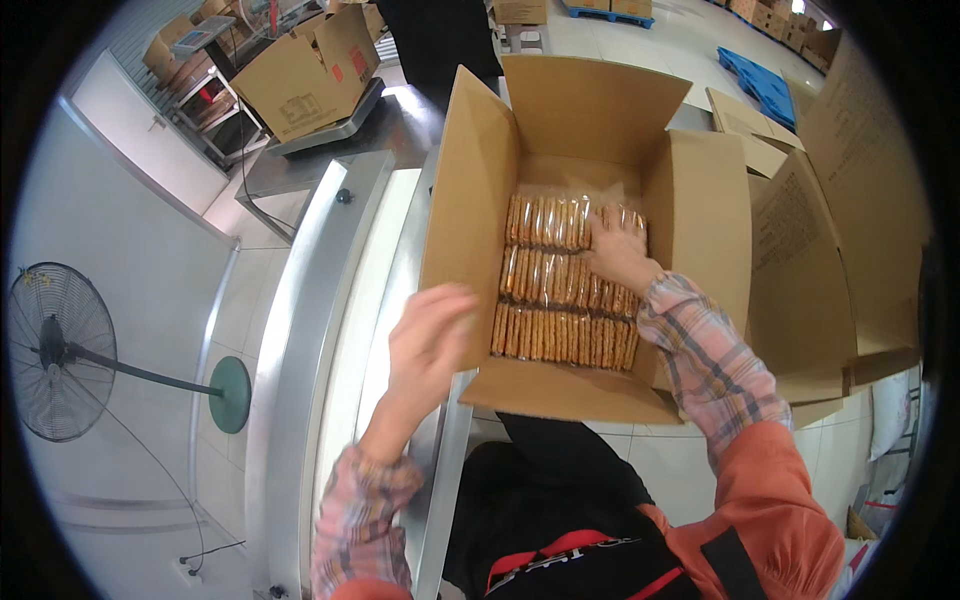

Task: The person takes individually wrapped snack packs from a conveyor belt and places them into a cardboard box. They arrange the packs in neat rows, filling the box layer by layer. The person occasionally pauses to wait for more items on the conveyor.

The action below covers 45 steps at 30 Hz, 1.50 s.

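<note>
Before me stands an open cardboard box [589, 399], its flaps spread outward. Inside lie rows of flat golden-brown biscuits in clear plastic wrap [566, 337], standing on edge. My right hand [619, 251] reaches into the box and rests on the packs at the far right, fingers spread; it does not visibly hold one. My left hand [433, 330], blurred, is over the box's left flap, with its fingers partly bent and nothing visible in it. Whether it touches the flap cannot be told.
A metal-framed conveyor [300, 360] with a white belt runs along the left. Beyond it, another cardboard box [307, 82] sits on a scale. Opened cartons [799, 277] stand close on the right. A pedestal fan [56, 352] is at far left, blue pallets [757, 86] at far right.
</note>
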### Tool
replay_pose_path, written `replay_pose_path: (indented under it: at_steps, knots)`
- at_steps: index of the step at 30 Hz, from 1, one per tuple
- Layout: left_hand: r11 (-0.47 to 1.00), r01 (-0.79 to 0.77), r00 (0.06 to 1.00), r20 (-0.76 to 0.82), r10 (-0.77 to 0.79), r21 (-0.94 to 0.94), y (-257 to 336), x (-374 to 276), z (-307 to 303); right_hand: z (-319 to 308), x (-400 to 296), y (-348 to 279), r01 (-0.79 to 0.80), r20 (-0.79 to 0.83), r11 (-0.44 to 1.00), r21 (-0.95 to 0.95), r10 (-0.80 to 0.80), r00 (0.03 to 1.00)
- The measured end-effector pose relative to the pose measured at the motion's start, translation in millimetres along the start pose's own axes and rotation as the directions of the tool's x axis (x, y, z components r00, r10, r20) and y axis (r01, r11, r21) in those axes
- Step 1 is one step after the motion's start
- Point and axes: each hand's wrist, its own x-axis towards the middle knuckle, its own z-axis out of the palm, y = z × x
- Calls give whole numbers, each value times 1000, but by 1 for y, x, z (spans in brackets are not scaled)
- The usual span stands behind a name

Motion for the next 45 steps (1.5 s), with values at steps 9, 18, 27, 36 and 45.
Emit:
replay_pose_path:
  at_steps: [9, 18, 27, 36, 45]
  knots:
    - [500, 769, 620, -652, -436, 397, -73, -311, -67, -38, -148, -289, 975, -475, 202, 90, -852, 220]
    - [440, 716, 662, -729, -178, 543, -19, -339, -59, 157, -195, -372, 999, -472, 9, 41, -881, 27]
    - [394, 800, 566, -787, -245, 453, -16, -339, -45, 151, -194, -352, 987, -353, 99, 127, -925, 138]
    - [439, 752, 617, -758, -209, 491, -26, -330, -52, 160, -176, -352, 985, -401, 86, 150, -905, 140]
    - [537, 741, 625, -708, -330, 403, 11, -362, -62, 144, -210, -356, 978, -400, 95, 183, -902, 162]
